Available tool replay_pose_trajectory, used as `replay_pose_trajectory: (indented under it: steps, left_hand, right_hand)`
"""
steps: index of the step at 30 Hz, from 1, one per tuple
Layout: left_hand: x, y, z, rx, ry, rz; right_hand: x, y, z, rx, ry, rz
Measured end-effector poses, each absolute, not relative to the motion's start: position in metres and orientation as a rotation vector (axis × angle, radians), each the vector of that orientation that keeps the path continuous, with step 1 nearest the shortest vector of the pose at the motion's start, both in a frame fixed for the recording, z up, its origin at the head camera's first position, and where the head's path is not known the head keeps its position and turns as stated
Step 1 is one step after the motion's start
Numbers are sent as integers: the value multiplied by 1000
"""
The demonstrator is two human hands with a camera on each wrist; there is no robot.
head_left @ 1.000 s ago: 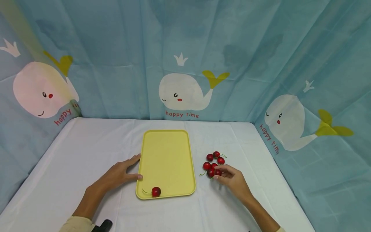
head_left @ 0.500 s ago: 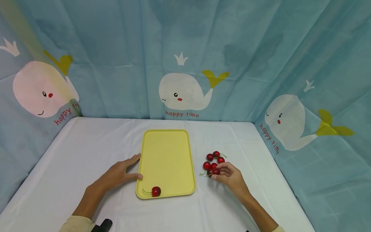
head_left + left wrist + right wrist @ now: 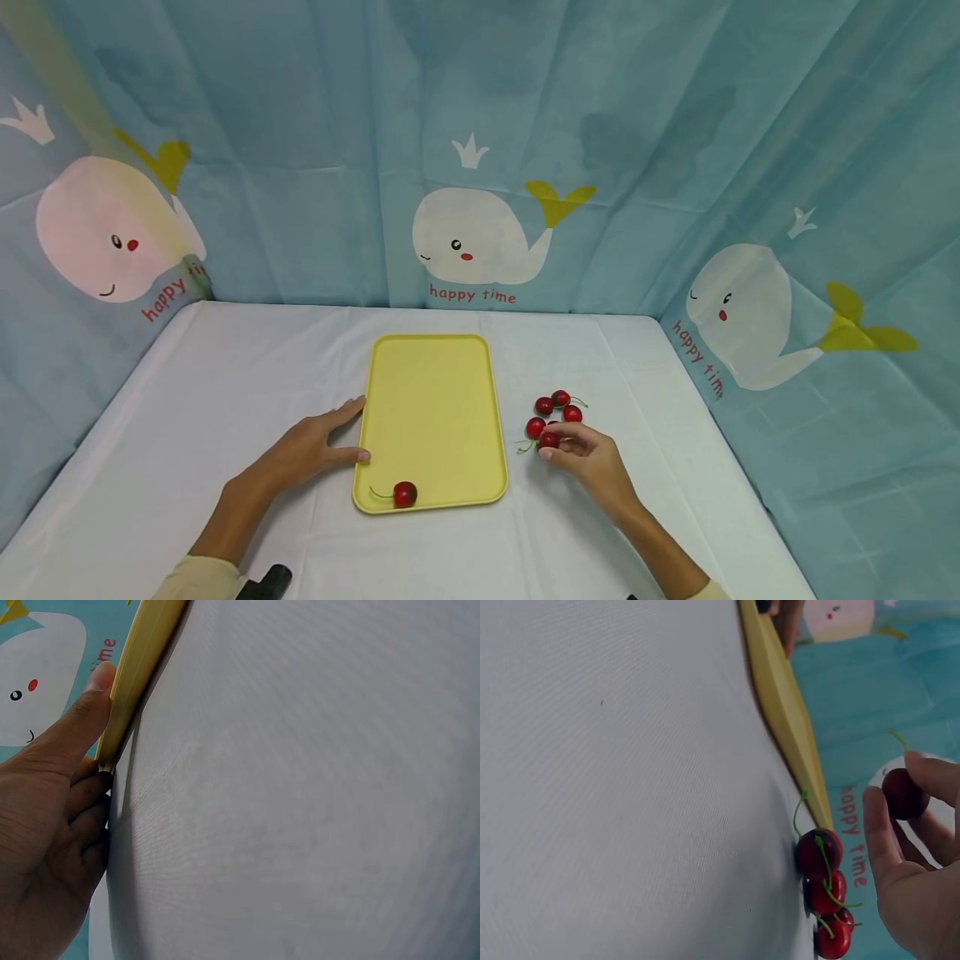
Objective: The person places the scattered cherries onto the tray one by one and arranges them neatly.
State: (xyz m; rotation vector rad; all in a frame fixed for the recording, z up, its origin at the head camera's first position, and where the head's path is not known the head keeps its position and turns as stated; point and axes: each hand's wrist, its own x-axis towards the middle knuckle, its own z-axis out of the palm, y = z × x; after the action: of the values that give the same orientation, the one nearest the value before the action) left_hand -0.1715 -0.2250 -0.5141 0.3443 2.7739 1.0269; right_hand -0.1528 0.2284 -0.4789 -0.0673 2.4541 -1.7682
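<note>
Cherry (image 3: 905,793) sits pinched between thumb and fingers of your right hand (image 3: 588,467), which is angled in from the lower right, beside the loose cherries (image 3: 543,406). Your left hand (image 3: 309,452) spreads thumb and forefinger against the left edge of the yellow tray (image 3: 431,408); another cherry (image 3: 405,495) lies inside, near the front rim.

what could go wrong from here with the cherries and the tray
The round cherry pinched in the right hand could slip, since only the fingertips seem to hold it.
That hand is right beside the loose cherries, so it might knock one and set it rolling.
The left hand touches the rim of the yellow tray; if it tipped the tray, the single cherry inside might roll.
</note>
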Motion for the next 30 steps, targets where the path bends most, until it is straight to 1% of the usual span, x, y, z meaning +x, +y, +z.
replay_pose_trajectory:
  steps: [4,11,17,30]
  left_hand:
    - [-172,-225,-515,342,2774,1023]
    - [-171,-225,-514,338,2773,1028]
    - [-171,-224,-512,341,2775,1030]
    - [-172,-224,-513,333,2762,1019]
  right_hand:
    - [-153,227,-480,-75,2400,-1792]
    - [-156,220,-485,-213,2334,-1838]
    - [-156,212,-487,-279,2322,-1834]
    - [-157,202,-486,-294,2382,-1721]
